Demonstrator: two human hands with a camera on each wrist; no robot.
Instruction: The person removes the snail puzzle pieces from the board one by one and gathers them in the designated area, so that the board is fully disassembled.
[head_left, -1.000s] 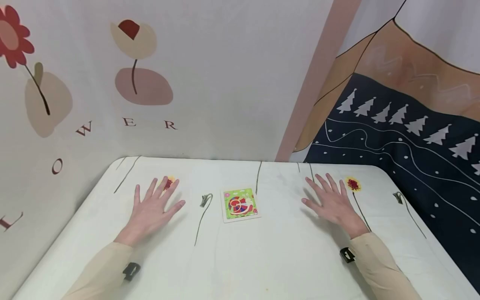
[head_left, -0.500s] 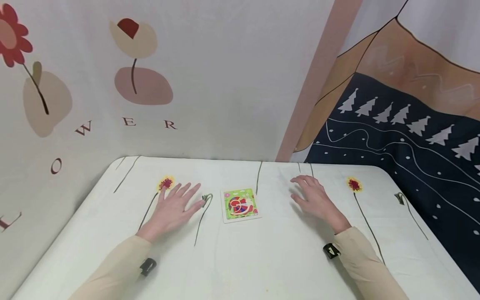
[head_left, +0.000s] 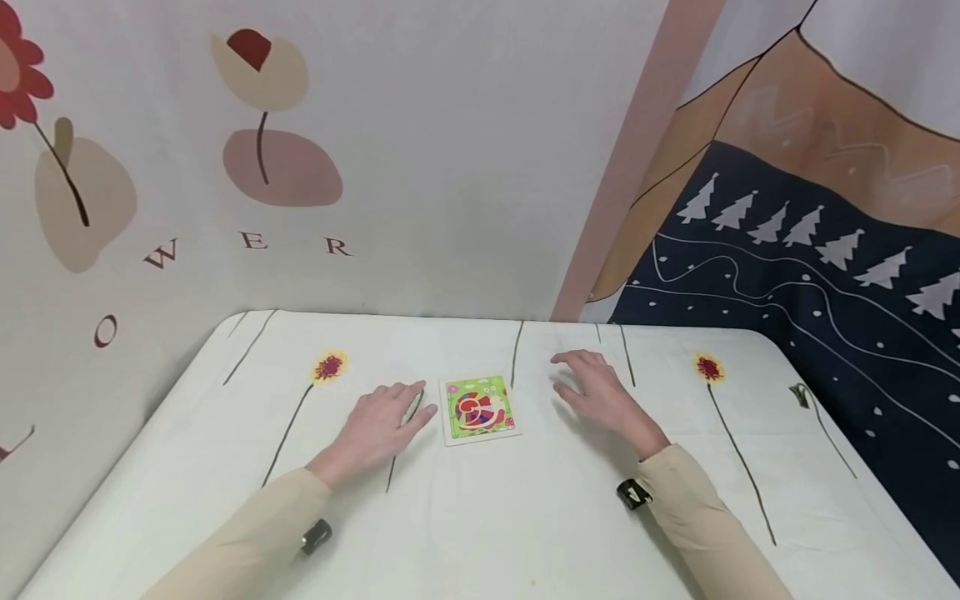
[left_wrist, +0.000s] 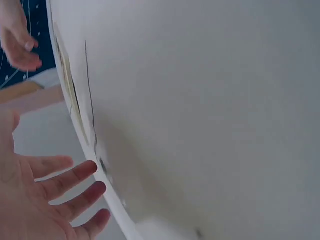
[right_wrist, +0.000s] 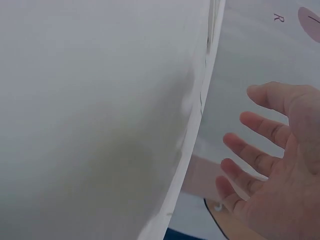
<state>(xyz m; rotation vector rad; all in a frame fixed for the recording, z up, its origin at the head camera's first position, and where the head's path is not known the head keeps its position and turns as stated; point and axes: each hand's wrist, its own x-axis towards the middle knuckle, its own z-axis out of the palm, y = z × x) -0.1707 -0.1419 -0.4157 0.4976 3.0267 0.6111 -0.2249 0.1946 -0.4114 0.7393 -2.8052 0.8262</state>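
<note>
A small square picture puzzle (head_left: 480,408) with a light border lies flat on the white tablecloth, showing a red and white snail-like figure on green. Just left of it hovers my left hand (head_left: 375,432), its thumb and fingers spread and touching nothing. To the puzzle's right, above the cloth, is my right hand (head_left: 603,402), fingers loosely bent and holding nothing. The left wrist view shows the left palm (left_wrist: 35,195) with parted fingers. In the right wrist view the right hand (right_wrist: 280,150) has its fingers apart, with no object between them.
The tablecloth (head_left: 480,517) bears printed flowers and stems. A pale wall cloth (head_left: 450,167) with flower prints and letters rises behind the table. At the right hangs a dark cloth (head_left: 757,275) with white tree prints. Each sleeve has a small black device near the wrist.
Both hands have moved inward toward the puzzle, the left one rightward and the right one leftward. Their spread fingers have become more bent. The puzzle stays in place.
</note>
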